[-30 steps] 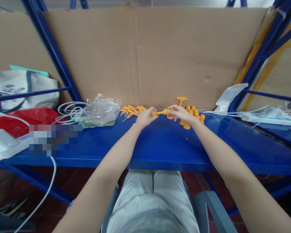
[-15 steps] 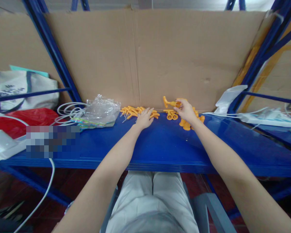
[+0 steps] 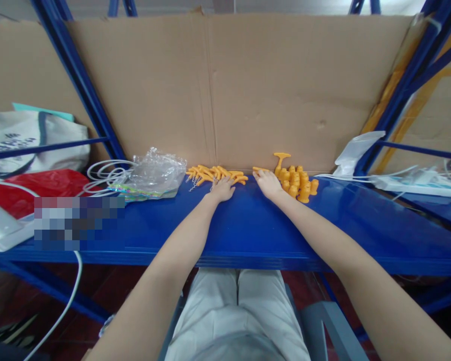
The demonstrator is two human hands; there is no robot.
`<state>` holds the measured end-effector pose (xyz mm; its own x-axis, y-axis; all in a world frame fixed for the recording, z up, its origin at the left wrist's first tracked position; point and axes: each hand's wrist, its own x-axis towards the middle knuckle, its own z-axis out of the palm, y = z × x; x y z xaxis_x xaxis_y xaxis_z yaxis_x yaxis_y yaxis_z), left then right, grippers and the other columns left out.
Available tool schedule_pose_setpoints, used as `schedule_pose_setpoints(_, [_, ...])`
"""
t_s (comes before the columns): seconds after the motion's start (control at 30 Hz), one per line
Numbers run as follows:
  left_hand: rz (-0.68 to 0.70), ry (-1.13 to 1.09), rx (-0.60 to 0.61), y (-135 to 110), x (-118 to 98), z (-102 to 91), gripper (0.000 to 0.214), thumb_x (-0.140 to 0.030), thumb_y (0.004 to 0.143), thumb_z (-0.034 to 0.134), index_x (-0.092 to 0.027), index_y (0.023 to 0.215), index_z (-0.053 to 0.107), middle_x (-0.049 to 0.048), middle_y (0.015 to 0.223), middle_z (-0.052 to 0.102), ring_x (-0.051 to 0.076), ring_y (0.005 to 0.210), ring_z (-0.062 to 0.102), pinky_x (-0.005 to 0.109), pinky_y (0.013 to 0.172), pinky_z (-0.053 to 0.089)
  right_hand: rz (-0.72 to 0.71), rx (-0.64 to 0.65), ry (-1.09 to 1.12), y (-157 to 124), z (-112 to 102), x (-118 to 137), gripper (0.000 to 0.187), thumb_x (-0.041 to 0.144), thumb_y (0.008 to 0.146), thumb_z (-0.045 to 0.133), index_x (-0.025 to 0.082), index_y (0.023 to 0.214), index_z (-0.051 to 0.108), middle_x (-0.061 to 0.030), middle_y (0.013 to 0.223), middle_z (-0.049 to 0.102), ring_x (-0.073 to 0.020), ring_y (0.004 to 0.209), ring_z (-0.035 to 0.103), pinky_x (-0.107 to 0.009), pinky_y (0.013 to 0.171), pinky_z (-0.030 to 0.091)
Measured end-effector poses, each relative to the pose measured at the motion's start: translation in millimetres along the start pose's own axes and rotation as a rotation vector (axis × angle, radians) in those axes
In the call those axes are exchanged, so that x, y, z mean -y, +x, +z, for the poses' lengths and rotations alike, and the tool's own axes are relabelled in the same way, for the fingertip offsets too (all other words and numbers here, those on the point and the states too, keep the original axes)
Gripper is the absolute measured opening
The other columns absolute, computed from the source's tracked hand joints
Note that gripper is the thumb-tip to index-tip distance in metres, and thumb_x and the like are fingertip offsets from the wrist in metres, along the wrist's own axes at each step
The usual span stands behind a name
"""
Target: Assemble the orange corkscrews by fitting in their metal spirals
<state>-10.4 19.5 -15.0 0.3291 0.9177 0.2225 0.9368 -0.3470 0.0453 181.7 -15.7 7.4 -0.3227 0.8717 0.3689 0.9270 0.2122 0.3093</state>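
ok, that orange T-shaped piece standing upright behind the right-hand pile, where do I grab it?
Pinch the T-shaped piece by its thin stem just under the flat cap, probably from above-left: it stands upright, the cardboard wall blocks the back, and the pile of orange pieces crowds its right.

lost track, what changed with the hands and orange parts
The orange piece both hands held went to the right hand, which lifted it, then came down beside the right pile. The left hand moved onto the left pile. Shelf and plastic bag unchanged.
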Motion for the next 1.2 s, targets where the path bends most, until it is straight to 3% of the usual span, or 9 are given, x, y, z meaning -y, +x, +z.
schedule_pose_setpoints(0.27, [0.036,-0.02,-0.102,-4.6,-1.6,-6.2,0.03,-0.025,0.093,0.053,-0.017,0.118,0.067,0.0124,0.136,0.063,0.027,0.131,0.054,0.043,0.115,0.037,-0.008,0.116,0.078,-1.4,12.7,-5.8,0.063,0.005,0.095,0.029,0.015,0.156,0.04,-0.0184,0.156,0.044,-0.0298,0.137,0.049,-0.042,0.11,0.038])
schedule_pose_setpoints(0.4, [0.042,-0.024,-0.131,-7.3,-5.1,-8.8,0.022,-0.024,0.092,0.053,-0.017,0.102,0.072,0.0125,0.124,0.068,0.028,0.123,0.059,0.045,0.112,0.04,-0.009,0.154,0.135,-1.6,18.4,-10.4,0.061,0.012,0.098,0.029,0.022,0.157,0.04,-0.0146,0.16,0.039,-0.0302,0.146,0.039,-0.052,0.116,0.031])
schedule_pose_setpoints(0.57, [0.031,-0.046,-0.182,-9.7,-10.3,-12.4,0.022,-0.023,0.09,0.054,-0.015,0.098,0.073,0.0156,0.117,0.07,0.031,0.119,0.061,0.047,0.108,0.042,0.021,0.169,0.181,-5.1,19.1,-10.8,0.059,0.018,0.1,0.029,0.026,0.158,0.037,-0.0103,0.162,0.036,-0.0288,0.15,0.032,-0.06,0.119,0.02])
schedule_pose_setpoints(0.67, [0.0,-0.09,-0.25,-8.8,-12.2,-14.9,0.02,-0.023,0.09,0.055,-0.016,0.096,0.073,0.0149,0.114,0.071,0.03,0.116,0.062,0.045,0.103,0.045,0.042,0.105,0.183,-8.4,11.2,-13.4,0.059,0.019,0.099,0.033,0.023,0.157,0.038,-0.0109,0.162,0.036,-0.03,0.149,0.033,-0.061,0.12,0.018])
schedule_pose_setpoints(0.8, [-0.071,-0.17,-0.328,-5.5,-12.2,-18.1,0.018,-0.025,0.089,0.057,-0.017,0.092,0.074,0.0122,0.109,0.073,0.029,0.111,0.064,0.04,0.096,0.049,0.199,-0.083,0.192,-11.4,-7.4,-26.4,0.059,0.012,0.095,0.035,0.015,0.152,0.044,-0.0157,0.155,0.046,-0.0307,0.142,0.044,-0.059,0.115,0.029])
schedule_pose_setpoints(0.9, [-0.106,-0.237,-0.354,-2.0,-10.4,-18.8,0.017,-0.026,0.089,0.059,-0.017,0.09,0.073,0.0102,0.105,0.074,0.026,0.106,0.066,0.036,0.093,0.05,0.355,-0.139,0.204,-13.9,-21.2,-41.3,0.049,0.013,0.095,0.035,0.012,0.138,0.058,-0.0196,0.14,0.06,-0.0324,0.128,0.056,-0.054,0.104,0.042])
schedule_pose_setpoints(1.03, [-0.144,-0.295,-0.382,1.1,-8.2,-18.3,0.019,-0.028,0.09,0.057,-0.016,0.088,0.071,0.0092,0.1,0.074,0.024,0.099,0.066,0.033,0.088,0.05,0.456,-0.042,0.242,-18.0,-29.8,-60.9,0.041,0.015,0.096,0.036,0.012,0.12,0.07,-0.0211,0.123,0.07,-0.0336,0.116,0.065,-0.049,0.096,0.047])
schedule_pose_setpoints(1.2, [-0.148,-0.315,-0.46,-1.2,-8.3,-20.4,0.025,-0.03,0.094,0.049,-0.016,0.09,0.069,0.0101,0.099,0.072,0.023,0.099,0.065,0.033,0.089,0.049,0.404,0.17,0.261,-17.1,-20.9,-75.6,0.033,0.024,0.095,0.048,0.014,0.11,0.075,-0.0198,0.118,0.073,-0.0336,0.113,0.067,-0.041,0.089,0.052])
